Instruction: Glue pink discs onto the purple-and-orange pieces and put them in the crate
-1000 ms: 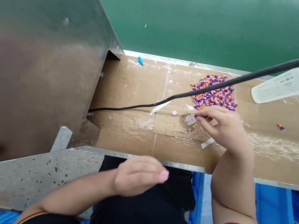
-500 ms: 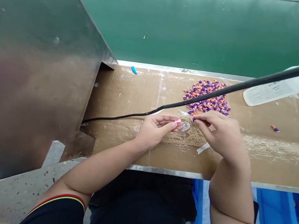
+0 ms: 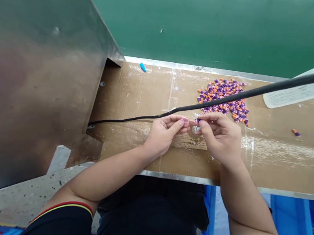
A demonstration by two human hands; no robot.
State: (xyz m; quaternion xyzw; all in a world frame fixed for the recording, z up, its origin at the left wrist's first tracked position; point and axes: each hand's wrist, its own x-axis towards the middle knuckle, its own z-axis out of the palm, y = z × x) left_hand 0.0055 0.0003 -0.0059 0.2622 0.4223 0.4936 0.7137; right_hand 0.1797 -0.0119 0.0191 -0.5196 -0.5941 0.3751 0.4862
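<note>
Pink, round and flat, a small disc [image 3: 185, 120] is pinched between thumb and fingers in the left hand's grip [image 3: 160, 134], while the right hand's grip [image 3: 222, 140] pinches a tiny purple piece [image 3: 197, 121], both around midway between the near and far edges of the cardboard-covered surface [image 3: 125, 142]. Both look light; the disc is probably smooth, stiff and slippery if wet, best held by its rim, the piece by its sides. Partly hidden, a clear round dish [image 3: 195, 129] sits beneath the right fingertips.

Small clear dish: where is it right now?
Head view, just right of centre: the small clear dish is between the left hand and the right hand, partly behind the latter's fingers, on the near side of the purple-and-orange pile.
</note>
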